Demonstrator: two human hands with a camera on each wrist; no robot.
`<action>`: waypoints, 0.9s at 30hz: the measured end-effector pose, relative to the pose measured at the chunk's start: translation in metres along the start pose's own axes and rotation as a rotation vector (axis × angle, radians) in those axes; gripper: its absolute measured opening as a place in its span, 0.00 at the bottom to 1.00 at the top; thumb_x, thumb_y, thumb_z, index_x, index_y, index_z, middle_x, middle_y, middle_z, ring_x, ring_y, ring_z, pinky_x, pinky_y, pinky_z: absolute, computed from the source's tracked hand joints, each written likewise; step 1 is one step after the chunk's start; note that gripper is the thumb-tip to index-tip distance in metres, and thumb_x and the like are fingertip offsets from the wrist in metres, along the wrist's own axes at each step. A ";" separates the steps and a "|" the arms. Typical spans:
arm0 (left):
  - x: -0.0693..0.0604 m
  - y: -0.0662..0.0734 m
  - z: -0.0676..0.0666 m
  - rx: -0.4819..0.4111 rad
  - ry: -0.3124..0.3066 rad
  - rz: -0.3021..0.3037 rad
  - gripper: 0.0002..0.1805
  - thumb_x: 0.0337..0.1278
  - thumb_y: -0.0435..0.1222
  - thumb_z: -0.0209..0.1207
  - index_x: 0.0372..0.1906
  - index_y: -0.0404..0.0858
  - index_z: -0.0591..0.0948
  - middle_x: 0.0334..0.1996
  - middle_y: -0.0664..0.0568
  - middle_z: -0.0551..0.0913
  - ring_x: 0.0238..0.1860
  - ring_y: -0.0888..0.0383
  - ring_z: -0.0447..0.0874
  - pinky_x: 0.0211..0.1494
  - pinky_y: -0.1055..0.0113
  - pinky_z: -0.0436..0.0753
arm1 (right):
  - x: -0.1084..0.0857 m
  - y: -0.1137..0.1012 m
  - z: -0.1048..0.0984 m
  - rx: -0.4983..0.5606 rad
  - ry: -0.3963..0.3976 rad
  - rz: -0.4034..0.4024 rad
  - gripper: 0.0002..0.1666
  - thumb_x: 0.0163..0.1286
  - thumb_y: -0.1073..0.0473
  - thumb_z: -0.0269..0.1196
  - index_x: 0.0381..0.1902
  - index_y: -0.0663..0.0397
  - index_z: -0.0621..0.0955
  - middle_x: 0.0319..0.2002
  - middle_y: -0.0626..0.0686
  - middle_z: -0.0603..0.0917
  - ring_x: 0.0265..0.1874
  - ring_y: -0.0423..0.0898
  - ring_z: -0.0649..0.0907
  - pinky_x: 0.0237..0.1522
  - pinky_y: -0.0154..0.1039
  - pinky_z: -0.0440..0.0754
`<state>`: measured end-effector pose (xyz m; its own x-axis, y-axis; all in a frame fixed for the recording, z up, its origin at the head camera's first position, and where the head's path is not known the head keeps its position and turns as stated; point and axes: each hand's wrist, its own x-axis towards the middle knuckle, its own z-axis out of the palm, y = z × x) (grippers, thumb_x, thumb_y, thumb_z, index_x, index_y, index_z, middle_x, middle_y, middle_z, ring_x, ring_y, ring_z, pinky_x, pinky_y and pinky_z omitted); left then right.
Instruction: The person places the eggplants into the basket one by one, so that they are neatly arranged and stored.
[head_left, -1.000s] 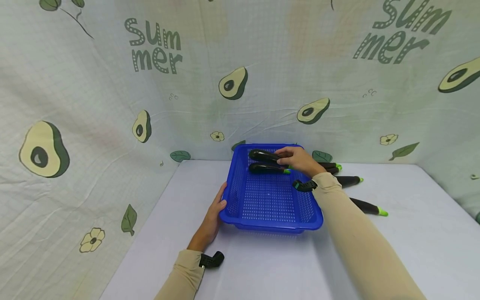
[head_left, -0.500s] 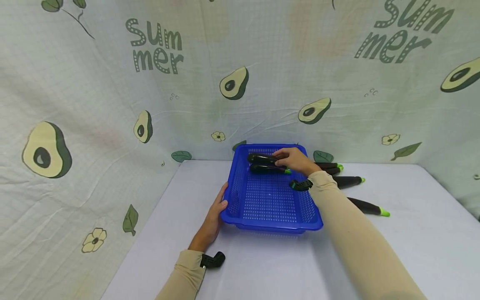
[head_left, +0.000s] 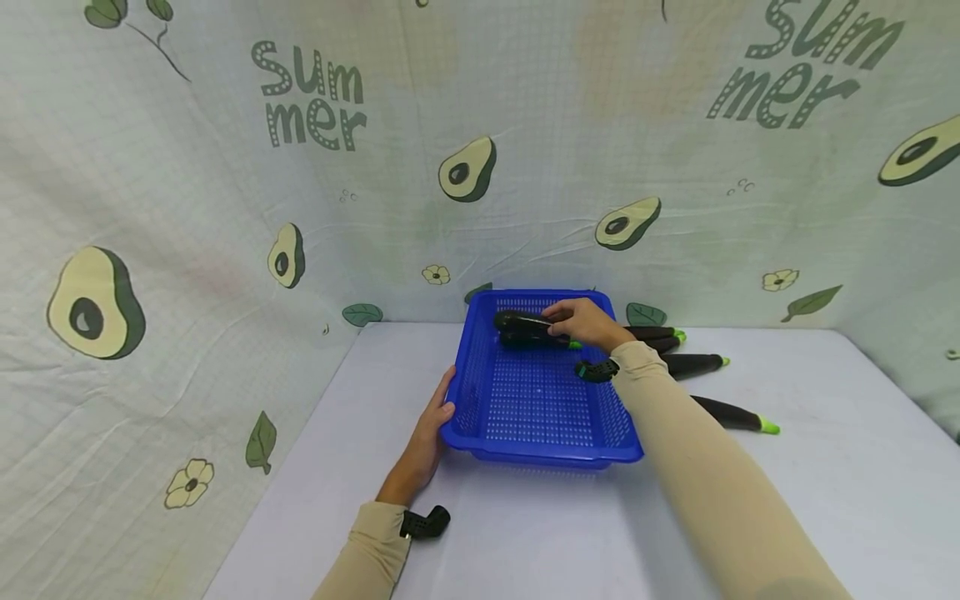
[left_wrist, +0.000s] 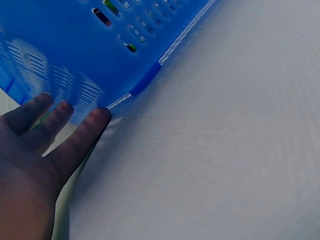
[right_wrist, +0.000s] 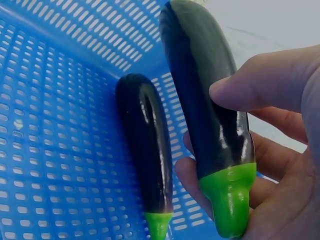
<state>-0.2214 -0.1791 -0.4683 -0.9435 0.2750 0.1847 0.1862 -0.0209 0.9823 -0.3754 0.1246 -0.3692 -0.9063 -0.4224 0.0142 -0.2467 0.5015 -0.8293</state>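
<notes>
My right hand (head_left: pixel 588 325) pinches a dark eggplant (right_wrist: pixel 205 95) with a green stem end, thumb on one side and fingers on the other. The held eggplant is over the far part of a blue perforated basket (head_left: pixel 551 450). A second eggplant (right_wrist: pixel 147 145) lies inside the basket, beside the held one; in the head view the held one partly covers it. My left hand (head_left: pixel 427 433) is at the basket's left side. In the left wrist view its straight fingers (left_wrist: pixel 82 137) touch the basket's outer wall.
To the right of the basket, several more eggplants (head_left: pixel 693 364) lie on the white table (head_left: pixel 825 483), some partly hidden by the right arm. A cloth backdrop (head_left: pixel 540 100) printed with avocados hangs behind the table.
The right hand has brought the held eggplant slightly left and down, closer to the one in the basket, so it overlaps it in the head view. The left hand stays on the basket.
</notes>
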 end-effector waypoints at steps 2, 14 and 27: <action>0.000 0.000 0.000 -0.004 0.002 0.001 0.35 0.72 0.49 0.40 0.80 0.64 0.48 0.80 0.62 0.42 0.79 0.52 0.36 0.74 0.37 0.37 | 0.001 0.001 0.002 -0.007 -0.002 0.010 0.24 0.72 0.63 0.62 0.64 0.59 0.77 0.61 0.63 0.78 0.58 0.60 0.79 0.59 0.57 0.75; 0.001 -0.004 0.000 -0.003 0.007 -0.009 0.34 0.71 0.50 0.41 0.80 0.65 0.49 0.80 0.63 0.42 0.79 0.51 0.36 0.74 0.37 0.37 | 0.007 0.003 0.011 -0.176 -0.030 -0.008 0.23 0.69 0.68 0.61 0.62 0.66 0.79 0.61 0.65 0.78 0.60 0.62 0.77 0.59 0.57 0.75; 0.002 -0.005 -0.001 -0.014 -0.002 0.013 0.35 0.72 0.49 0.40 0.80 0.63 0.48 0.80 0.60 0.40 0.79 0.50 0.34 0.74 0.36 0.36 | 0.016 0.012 0.010 -0.253 -0.089 -0.008 0.22 0.66 0.70 0.61 0.58 0.68 0.81 0.55 0.66 0.82 0.54 0.59 0.82 0.55 0.54 0.79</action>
<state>-0.2244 -0.1798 -0.4730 -0.9404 0.2766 0.1977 0.1949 -0.0379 0.9801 -0.3896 0.1162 -0.3849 -0.8728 -0.4865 -0.0384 -0.3418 0.6656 -0.6635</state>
